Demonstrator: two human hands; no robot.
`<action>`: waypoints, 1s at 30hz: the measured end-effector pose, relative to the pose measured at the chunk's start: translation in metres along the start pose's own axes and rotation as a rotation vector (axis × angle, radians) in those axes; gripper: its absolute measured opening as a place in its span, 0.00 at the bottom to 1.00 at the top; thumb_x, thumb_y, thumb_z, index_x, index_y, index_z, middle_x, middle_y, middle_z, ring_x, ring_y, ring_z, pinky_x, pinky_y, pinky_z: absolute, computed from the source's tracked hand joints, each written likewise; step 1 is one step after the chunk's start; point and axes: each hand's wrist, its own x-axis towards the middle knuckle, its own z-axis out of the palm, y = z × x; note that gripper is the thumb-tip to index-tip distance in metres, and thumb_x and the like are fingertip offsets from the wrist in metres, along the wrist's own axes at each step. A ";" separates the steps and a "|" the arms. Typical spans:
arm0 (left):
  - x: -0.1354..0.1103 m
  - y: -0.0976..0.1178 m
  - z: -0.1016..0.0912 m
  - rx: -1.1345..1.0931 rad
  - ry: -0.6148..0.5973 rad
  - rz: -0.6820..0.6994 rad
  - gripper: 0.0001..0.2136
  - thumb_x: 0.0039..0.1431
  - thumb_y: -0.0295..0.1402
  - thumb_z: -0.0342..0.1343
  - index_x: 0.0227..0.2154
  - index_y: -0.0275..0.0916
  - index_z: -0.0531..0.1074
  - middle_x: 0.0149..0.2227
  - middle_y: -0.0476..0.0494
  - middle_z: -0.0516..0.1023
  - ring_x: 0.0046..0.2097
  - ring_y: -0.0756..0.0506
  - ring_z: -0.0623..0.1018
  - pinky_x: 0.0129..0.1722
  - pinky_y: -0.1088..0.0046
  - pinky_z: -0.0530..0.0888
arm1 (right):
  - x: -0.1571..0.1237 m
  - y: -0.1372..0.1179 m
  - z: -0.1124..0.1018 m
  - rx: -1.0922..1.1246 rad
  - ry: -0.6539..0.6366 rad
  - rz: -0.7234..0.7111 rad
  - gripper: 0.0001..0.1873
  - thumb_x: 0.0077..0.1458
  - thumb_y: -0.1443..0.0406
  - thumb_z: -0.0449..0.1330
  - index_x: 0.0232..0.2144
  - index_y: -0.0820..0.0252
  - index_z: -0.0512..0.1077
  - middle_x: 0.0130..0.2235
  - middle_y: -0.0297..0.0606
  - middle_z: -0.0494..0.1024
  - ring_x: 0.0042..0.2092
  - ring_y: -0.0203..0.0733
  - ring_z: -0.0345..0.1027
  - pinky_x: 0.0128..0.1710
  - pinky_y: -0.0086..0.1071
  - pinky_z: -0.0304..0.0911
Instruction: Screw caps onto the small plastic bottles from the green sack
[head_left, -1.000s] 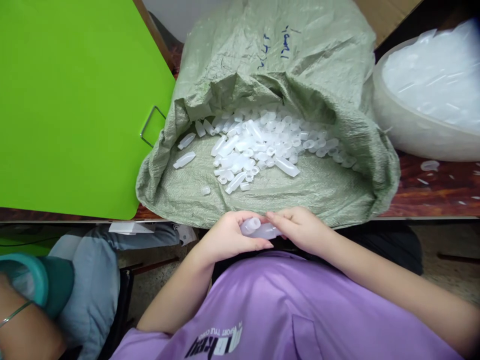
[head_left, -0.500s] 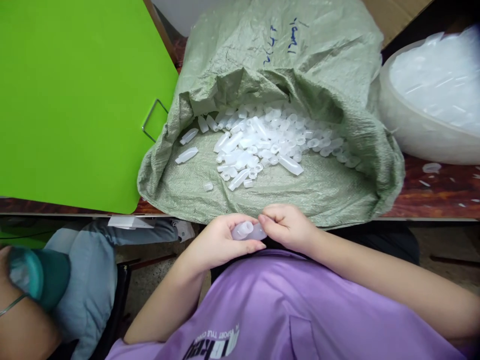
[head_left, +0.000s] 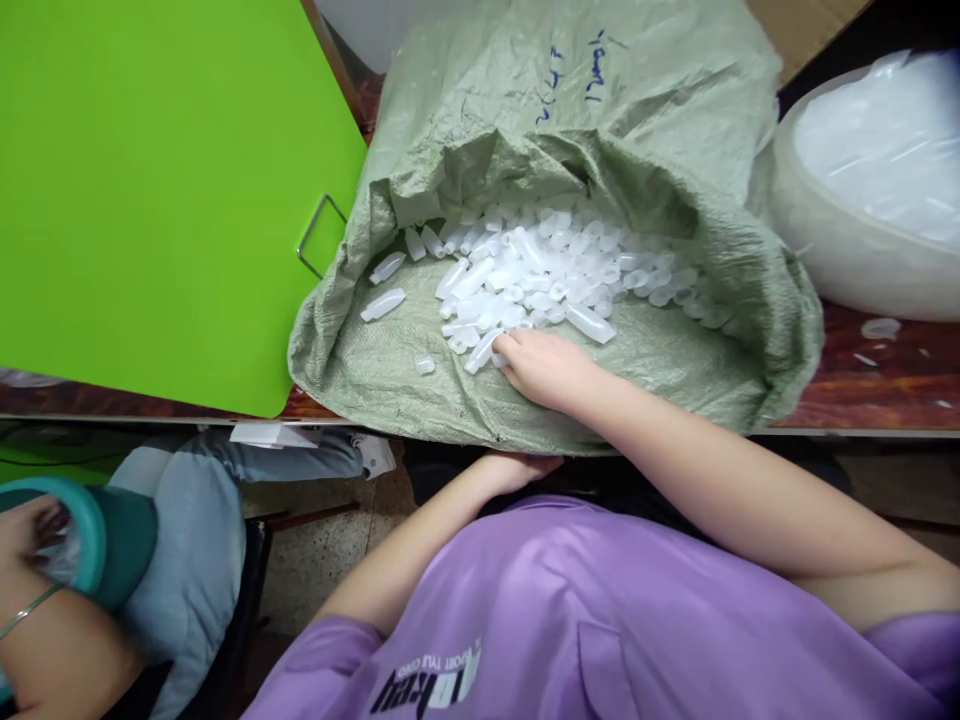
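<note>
My right hand (head_left: 541, 368) reaches over the bag's near lip to the edge of a pile of translucent white plastic pieces (head_left: 525, 285). Its fingers are closed on a small white plastic piece (head_left: 499, 360), mostly covered by the fingertips. Beside them lies a tapered plastic tube (head_left: 482, 352). The pile, a mix of tapered tubes and short ring-like caps, spills inside the mouth of a green woven bag (head_left: 420, 395). Low against my purple shirt, my left hand (head_left: 519, 470) is partly under the bag's edge. Its fingers are hidden, and whether it holds anything cannot be seen.
A bright green board (head_left: 165, 200) with a wire handle (head_left: 311, 235) lies left of the bag. To the right stands a white tub (head_left: 855, 235) heaped with clear plastic. At lower left, another person's hand (head_left: 30, 530) is in a teal bucket (head_left: 124, 545).
My right hand has left the tubes held in front of my shirt and moved up to the pile. My left hand has dropped beneath the bag's edge. The other person's hand has entered the bucket.
</note>
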 end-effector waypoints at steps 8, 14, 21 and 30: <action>-0.036 0.024 -0.036 0.184 -0.198 -0.106 0.22 0.50 0.49 0.54 0.41 0.37 0.72 0.41 0.44 0.76 0.41 0.43 0.74 0.41 0.71 0.67 | -0.005 0.004 -0.002 0.184 0.029 -0.041 0.14 0.55 0.67 0.51 0.44 0.67 0.66 0.41 0.48 0.73 0.42 0.48 0.68 0.38 0.36 0.62; -0.077 0.064 -0.072 0.028 -0.159 -0.102 0.14 0.49 0.36 0.56 0.39 0.38 0.69 0.32 0.49 0.72 0.31 0.50 0.70 0.29 0.77 0.65 | -0.047 0.010 -0.019 0.651 0.049 -0.120 0.18 0.55 0.64 0.54 0.48 0.61 0.68 0.42 0.43 0.73 0.41 0.42 0.68 0.40 0.35 0.63; -0.070 0.081 -0.076 -0.476 -0.252 0.004 0.07 0.49 0.29 0.55 0.33 0.35 0.68 0.30 0.50 0.68 0.31 0.53 0.67 0.33 0.77 0.65 | -0.089 0.002 -0.025 1.240 0.044 -0.206 0.16 0.52 0.65 0.60 0.45 0.58 0.70 0.42 0.40 0.76 0.43 0.39 0.70 0.44 0.34 0.65; -0.042 0.079 -0.061 -0.917 -0.618 -0.162 0.10 0.33 0.26 0.58 0.24 0.33 0.71 0.21 0.48 0.69 0.18 0.55 0.59 0.16 0.77 0.51 | -0.097 0.015 -0.025 1.084 0.143 -0.348 0.12 0.54 0.66 0.59 0.43 0.56 0.73 0.40 0.40 0.75 0.41 0.36 0.70 0.41 0.30 0.66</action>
